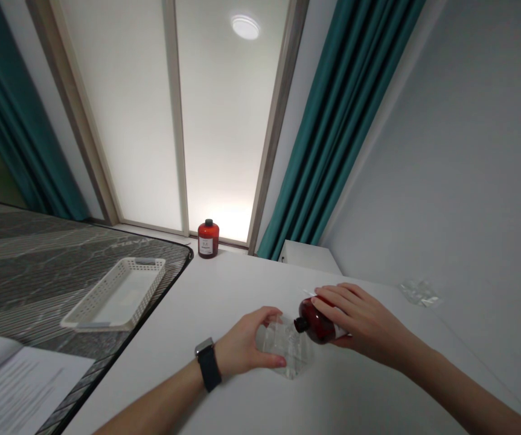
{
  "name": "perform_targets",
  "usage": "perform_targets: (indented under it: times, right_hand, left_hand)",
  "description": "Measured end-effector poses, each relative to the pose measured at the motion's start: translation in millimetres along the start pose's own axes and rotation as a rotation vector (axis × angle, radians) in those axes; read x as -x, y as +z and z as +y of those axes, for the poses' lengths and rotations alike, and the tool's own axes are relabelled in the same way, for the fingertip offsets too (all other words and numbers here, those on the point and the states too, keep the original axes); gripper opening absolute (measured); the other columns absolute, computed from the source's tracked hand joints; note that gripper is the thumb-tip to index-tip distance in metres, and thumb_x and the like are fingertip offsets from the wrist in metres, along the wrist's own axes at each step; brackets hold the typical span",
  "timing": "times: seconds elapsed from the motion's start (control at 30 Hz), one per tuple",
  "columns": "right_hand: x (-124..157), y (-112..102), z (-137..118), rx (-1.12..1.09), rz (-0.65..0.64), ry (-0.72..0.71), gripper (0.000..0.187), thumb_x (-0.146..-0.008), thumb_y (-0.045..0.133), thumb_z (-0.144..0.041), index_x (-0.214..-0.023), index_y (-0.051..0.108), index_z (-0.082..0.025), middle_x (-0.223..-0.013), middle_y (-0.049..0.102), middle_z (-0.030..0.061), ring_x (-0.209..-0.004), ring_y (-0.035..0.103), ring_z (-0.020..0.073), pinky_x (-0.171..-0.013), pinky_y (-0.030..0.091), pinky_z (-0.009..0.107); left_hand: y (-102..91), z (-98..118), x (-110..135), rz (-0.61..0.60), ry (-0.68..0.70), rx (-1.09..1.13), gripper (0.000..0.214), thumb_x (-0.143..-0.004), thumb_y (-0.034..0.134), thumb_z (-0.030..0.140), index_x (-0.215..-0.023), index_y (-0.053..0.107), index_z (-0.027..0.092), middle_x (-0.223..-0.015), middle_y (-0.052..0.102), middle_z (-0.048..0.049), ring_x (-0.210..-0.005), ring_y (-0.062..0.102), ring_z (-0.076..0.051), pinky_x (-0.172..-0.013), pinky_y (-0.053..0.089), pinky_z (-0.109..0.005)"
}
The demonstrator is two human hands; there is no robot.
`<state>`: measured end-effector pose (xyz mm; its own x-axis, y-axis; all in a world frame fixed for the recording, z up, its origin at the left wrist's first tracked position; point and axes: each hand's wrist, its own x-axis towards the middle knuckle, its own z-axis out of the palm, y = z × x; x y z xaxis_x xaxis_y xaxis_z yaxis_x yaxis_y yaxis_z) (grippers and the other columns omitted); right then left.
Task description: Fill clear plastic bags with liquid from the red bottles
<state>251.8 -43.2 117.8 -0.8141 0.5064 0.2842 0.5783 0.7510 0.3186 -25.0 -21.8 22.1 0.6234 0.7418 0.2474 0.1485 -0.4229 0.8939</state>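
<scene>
My right hand (348, 314) is wrapped round a dark red-brown bottle (312, 319) with a black cap, tilted so that the cap points left. A pale label on the bottle shows partly beneath my fingers. Just left of the cap, my left hand (251, 344) has its thumb and fingers closed on the sides of a clear plastic bag (290, 344). The bag looks wrinkled and rests at or just above the white table (233, 284). The cap is at the bag's near right side; I cannot tell whether it touches it. A dark watch is on my left wrist.
A second red bottle (208, 240) with a black cap stands upright at the table's back edge. On the grey marbled table (151, 244) to the left are a white basket (67, 320) and an open booklet (29, 386). Crumpled clear plastic (419, 293) lies by the right wall.
</scene>
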Motion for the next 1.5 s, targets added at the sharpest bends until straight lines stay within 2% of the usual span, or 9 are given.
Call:
perform_targets:
  times: [0.17, 0.63, 0.93, 1.13, 1.4, 1.5]
  right_hand:
    - [0.8, -0.1, 0.4, 0.010, -0.021, -0.001, 0.070, -0.072, 0.078, -0.029, -0.134, 0.048, -0.016, -0.126, 0.064, 0.0158, -0.112, 0.059, 0.0315, -0.092, 0.046, 0.047]
    - [1.1, -0.5, -0.2, 0.001, -0.006, 0.011, 0.061, -0.078, 0.071, -0.029, -0.134, 0.047, -0.019, -0.126, 0.064, 0.0148, -0.113, 0.059, 0.0302, -0.094, 0.045, 0.046]
    - [-0.5, -3.3, -0.1, 0.037, -0.022, -0.015, 0.069, -0.072, 0.078, -0.029, -0.133, 0.048, -0.016, -0.127, 0.064, 0.0154, -0.111, 0.059, 0.0321, -0.093, 0.044, 0.046]
    - [-0.9, -1.4, 0.9, 0.035, -0.005, -0.014, 0.063, -0.076, 0.074, -0.028, -0.132, 0.049, -0.017, -0.125, 0.064, 0.0150, -0.111, 0.060, 0.0305, -0.093, 0.044, 0.045]
    - [1.4, -0.4, 1.4, 0.063, -0.013, -0.032, 0.070, -0.071, 0.080, -0.030, -0.132, 0.050, -0.014, -0.127, 0.064, 0.0155, -0.112, 0.059, 0.0316, -0.094, 0.043, 0.045]
    - [1.8, 0.4, 1.6, 0.063, -0.009, -0.035, 0.067, -0.073, 0.078, -0.031, -0.133, 0.050, -0.015, -0.127, 0.064, 0.0154, -0.112, 0.059, 0.0310, -0.094, 0.043, 0.045]
  left_hand:
    - [-0.4, 2.0, 0.1, 0.009, -0.002, 0.005, 0.073, -0.061, 0.088, 0.033, -0.123, 0.052, 0.018, -0.116, 0.066, -0.0085, -0.104, 0.061, -0.026, -0.095, 0.047, -0.043]
    - [0.3, 0.7, 0.9, 0.021, -0.007, -0.008, 0.074, -0.061, 0.088, 0.032, -0.124, 0.051, 0.019, -0.115, 0.065, -0.0080, -0.103, 0.061, -0.026, -0.095, 0.046, -0.042]
    - [1.1, -0.1, 0.9, 0.024, -0.001, 0.009, 0.073, -0.061, 0.088, 0.032, -0.123, 0.052, 0.019, -0.115, 0.065, -0.0079, -0.103, 0.061, -0.026, -0.095, 0.046, -0.041]
    - [1.1, 1.3, 0.6, 0.019, -0.002, 0.010, 0.072, -0.061, 0.087, 0.033, -0.123, 0.052, 0.018, -0.115, 0.065, -0.0081, -0.102, 0.061, -0.026, -0.094, 0.046, -0.041]
    - [1.6, -1.1, 0.9, 0.012, -0.007, 0.018, 0.074, -0.062, 0.088, 0.031, -0.124, 0.051, 0.018, -0.116, 0.065, -0.0086, -0.104, 0.061, -0.026, -0.095, 0.047, -0.041]
    - [1.5, -1.4, 0.7, 0.011, 0.004, 0.012, 0.073, -0.062, 0.088, 0.031, -0.123, 0.052, 0.018, -0.116, 0.066, -0.0078, -0.103, 0.061, -0.026, -0.094, 0.047, -0.040]
